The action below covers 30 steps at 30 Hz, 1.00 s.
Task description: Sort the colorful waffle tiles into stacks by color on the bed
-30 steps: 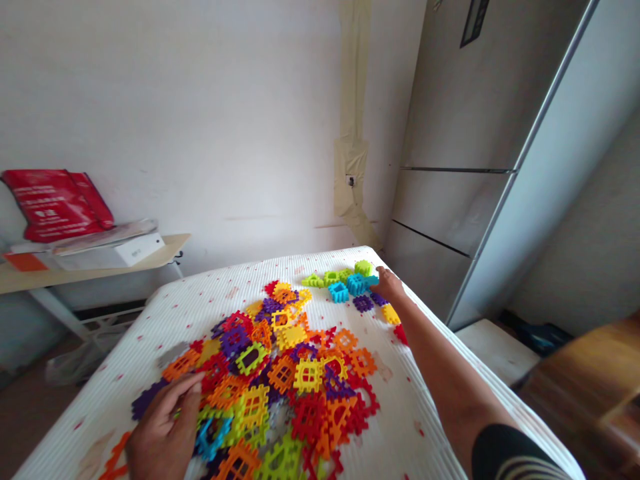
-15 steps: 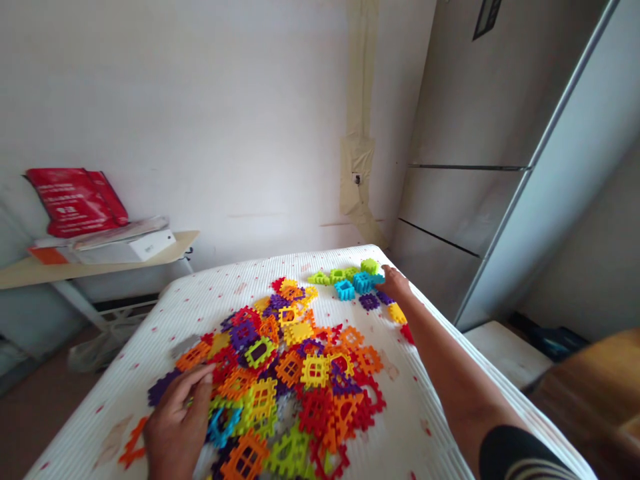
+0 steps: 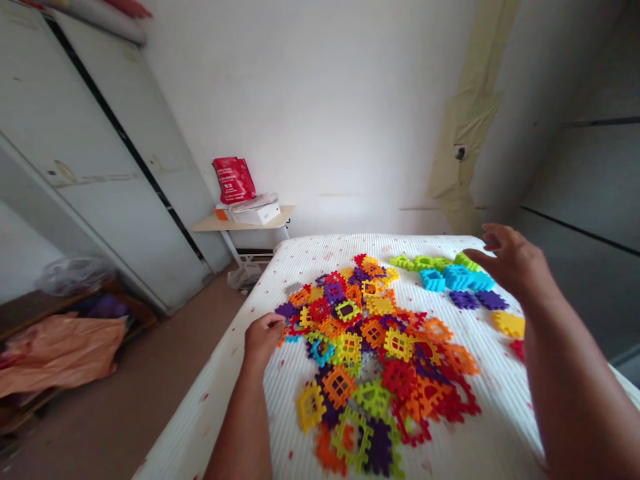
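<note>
Centrally, plastic waffle blocks point(image 3: 370, 347) heaped on a mattress point(image 3: 480, 427), left hand point(image 3: 263, 340) clenched at their edge, right hand point(image 3: 513, 263) with fingers spread open, near cyan blocks point(image 3: 457, 278)

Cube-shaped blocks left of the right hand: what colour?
Cyan plastic waffle blocks, clearest in the head view.

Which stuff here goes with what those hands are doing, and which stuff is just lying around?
Goes with the hands:
left hand, curled at the pile
right hand, open
pile of plastic waffle blocks
blue blocks
green blocks

Just lying around:
red bag
white box
small table
orange cloth
</note>
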Motion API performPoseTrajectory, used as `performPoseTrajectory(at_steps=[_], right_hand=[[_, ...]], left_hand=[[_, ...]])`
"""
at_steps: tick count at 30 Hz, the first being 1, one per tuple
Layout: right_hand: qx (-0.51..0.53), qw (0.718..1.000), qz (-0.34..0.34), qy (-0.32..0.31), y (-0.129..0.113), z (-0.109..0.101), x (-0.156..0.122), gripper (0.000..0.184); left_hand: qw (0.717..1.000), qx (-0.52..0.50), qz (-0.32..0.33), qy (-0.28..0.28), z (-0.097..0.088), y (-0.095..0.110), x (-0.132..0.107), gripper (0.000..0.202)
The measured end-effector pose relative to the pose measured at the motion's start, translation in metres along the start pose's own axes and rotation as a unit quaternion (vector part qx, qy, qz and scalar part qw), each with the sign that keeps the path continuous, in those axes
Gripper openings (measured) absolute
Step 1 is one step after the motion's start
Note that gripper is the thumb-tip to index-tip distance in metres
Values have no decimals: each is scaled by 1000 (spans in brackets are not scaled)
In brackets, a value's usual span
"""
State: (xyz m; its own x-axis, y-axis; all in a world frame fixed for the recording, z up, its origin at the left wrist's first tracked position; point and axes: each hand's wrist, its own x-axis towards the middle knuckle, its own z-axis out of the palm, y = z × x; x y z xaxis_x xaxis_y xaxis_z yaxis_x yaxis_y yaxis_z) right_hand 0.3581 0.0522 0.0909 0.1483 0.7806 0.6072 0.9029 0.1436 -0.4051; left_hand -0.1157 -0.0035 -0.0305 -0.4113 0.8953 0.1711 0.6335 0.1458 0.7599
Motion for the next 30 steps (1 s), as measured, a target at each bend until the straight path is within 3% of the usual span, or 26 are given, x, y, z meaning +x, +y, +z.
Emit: performPoseTrajectory(at_steps=[3,8,13,17,23,30], right_hand=[[26,999,14,-15,-33,-5,-5,51],[116,993,0,-35,-67,0,-18,57],[165,984,-48,-54,-80,5,-27,55],[145,986,-49,-66,-79,7,-30,51],[131,985,-46,-98,-88,13,-34,47],[119,974,-73,-179,-103,27,-38,46]], left_hand=[[999,35,-4,-37,-4,-7,1,18],[995,90,10,-45,-11,-9,0,32],[977,201,15,-70,-7,9,-9,38],[951,294,16,-96,-4,21,-15,36],[954,288,27,-73,5,24,-13,26],[984,136,111,-37,14,24,-12,14]])
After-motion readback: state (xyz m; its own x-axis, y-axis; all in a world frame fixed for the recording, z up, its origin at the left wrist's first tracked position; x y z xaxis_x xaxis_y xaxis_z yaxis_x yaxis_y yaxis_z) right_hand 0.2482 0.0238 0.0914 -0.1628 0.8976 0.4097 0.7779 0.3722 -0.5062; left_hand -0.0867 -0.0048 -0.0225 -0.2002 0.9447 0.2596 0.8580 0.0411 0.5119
